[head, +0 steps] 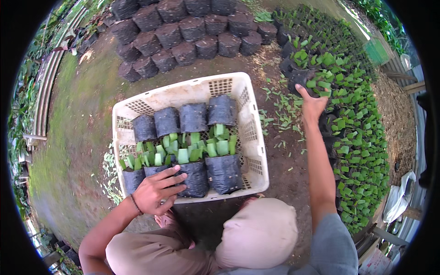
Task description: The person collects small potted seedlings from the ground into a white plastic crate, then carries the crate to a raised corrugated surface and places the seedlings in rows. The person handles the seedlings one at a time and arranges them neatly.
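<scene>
A cream plastic crate [196,85] with lattice walls sits before my knees. Two rows of black plastic planting bags [224,173] lie tilted in it, their cut green leaf tops meeting in the middle. My left hand [156,192] rests with spread fingers on the near row, at the crate's front edge. Out to the right, my right hand [313,103] grips a black planting bag [302,77] at the edge of a dense bed of potted plants [357,151]. My thumb presses its side; the fingers are partly hidden among trimmed leaves.
Several soil-filled black bags [192,29] stand in rows beyond the crate. Leaf clippings [285,103] litter the soil between crate and plant bed. Corrugated sheets [48,92] run along mossy ground at the left. A white plastic sack [398,199] lies at the far right.
</scene>
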A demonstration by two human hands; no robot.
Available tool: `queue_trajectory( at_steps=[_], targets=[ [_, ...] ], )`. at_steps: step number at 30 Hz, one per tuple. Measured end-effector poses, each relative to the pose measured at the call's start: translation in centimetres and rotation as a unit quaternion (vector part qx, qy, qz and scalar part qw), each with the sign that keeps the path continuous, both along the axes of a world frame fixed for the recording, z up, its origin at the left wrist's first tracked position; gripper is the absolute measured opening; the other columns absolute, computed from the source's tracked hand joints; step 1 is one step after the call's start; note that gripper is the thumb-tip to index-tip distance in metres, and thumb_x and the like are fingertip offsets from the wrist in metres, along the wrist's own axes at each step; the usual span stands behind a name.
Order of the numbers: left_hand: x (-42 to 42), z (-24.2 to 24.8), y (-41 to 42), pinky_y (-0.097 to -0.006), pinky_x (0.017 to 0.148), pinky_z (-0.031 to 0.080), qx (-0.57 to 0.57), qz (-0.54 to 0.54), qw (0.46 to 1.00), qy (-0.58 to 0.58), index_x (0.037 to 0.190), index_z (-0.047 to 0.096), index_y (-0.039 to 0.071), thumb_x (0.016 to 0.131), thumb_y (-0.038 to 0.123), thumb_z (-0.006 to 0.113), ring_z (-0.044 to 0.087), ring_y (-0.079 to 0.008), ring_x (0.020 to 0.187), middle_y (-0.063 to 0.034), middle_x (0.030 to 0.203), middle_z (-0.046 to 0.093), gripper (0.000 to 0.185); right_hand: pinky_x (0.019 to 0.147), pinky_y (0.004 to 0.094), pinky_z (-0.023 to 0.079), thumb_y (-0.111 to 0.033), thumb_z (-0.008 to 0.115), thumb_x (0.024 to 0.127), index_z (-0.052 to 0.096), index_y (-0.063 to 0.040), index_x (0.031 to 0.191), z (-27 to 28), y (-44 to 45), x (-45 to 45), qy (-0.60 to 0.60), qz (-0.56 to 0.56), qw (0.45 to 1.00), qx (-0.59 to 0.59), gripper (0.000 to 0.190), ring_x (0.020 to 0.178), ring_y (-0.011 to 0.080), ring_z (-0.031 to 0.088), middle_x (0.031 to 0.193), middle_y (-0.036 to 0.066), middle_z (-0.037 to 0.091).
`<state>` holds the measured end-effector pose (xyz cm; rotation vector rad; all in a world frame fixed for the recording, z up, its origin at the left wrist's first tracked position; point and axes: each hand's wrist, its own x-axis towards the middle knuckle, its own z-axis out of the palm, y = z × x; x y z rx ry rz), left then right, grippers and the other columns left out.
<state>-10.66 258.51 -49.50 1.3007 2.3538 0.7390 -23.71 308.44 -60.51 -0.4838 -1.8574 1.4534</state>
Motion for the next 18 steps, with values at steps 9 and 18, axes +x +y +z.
queue_trajectory(
  at_steps=[9,18],
  targets=[
    [-1.7,-2.3,-4.2,-0.0478,0.102,0.049,0.192,0.05,0.979,0.054,0.098,0.071,-0.001,0.076,0.001,0.065,0.065,-0.034,0.11,-0.0153,0.112,0.07,0.023,0.106,0.0425,0.046,-0.011,0.09,0.047,0.052,-0.006,0.134,14.3,-18.1,2.3,0.116,0.328,0.857,0.38,0.095,0.118,0.0312,0.058,0.129,0.013,0.057],
    [-7.8,-7.2,-17.3,-0.0399,0.101,0.045,0.236,0.55,0.799,0.048,0.121,0.065,0.002,0.088,0.011,0.059,0.057,-0.032,0.116,-0.017,0.12,0.059,0.035,0.099,0.0456,0.045,-0.014,0.06,0.084,0.057,-0.013,0.126,8.0,-40.5,-4.0,0.276,0.484,0.52,0.647,0.042,0.124,0.026,0.055,0.129,0.01,0.057]
  ],
)
